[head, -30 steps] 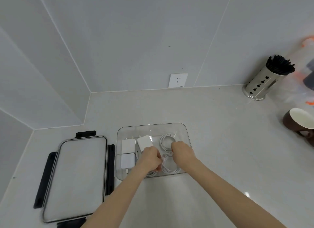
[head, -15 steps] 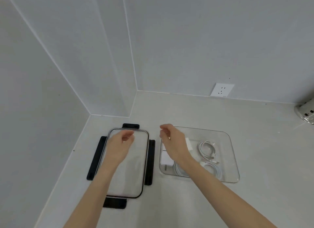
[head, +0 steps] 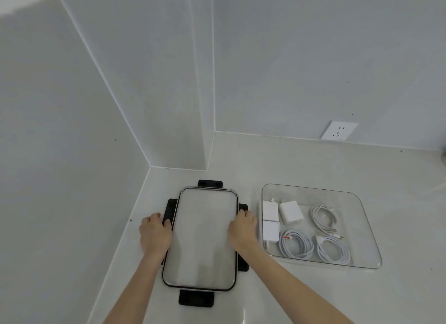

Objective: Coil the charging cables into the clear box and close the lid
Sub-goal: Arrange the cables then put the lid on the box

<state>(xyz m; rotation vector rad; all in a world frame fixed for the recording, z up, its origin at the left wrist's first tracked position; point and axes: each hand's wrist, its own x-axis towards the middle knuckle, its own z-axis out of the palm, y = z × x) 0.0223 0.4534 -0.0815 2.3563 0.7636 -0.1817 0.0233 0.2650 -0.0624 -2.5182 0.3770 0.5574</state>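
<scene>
The lid [head: 201, 239] lies flat on the counter [head: 301, 299] between the two hands, its long axis running away from the person toward the wall corner. Black latches show at its far end, near end and both long sides. The left hand [head: 154, 234] is curled over the left long edge, fingers on the left latch [head: 169, 211]. The right hand [head: 242, 229] grips the right long edge, fingertips on the right latch [head: 243, 209]. The lid rests on the counter, not lifted.

The clear box [head: 362, 200] sits open just right of the right hand, apart from the lid, its long axis running left to right. Inside it, three white chargers [head: 290, 212] lie on the side nearest the right hand, and three coiled white cables [head: 296, 246] fill the rest. A wall socket [head: 339, 130] is mounted beyond the box.
</scene>
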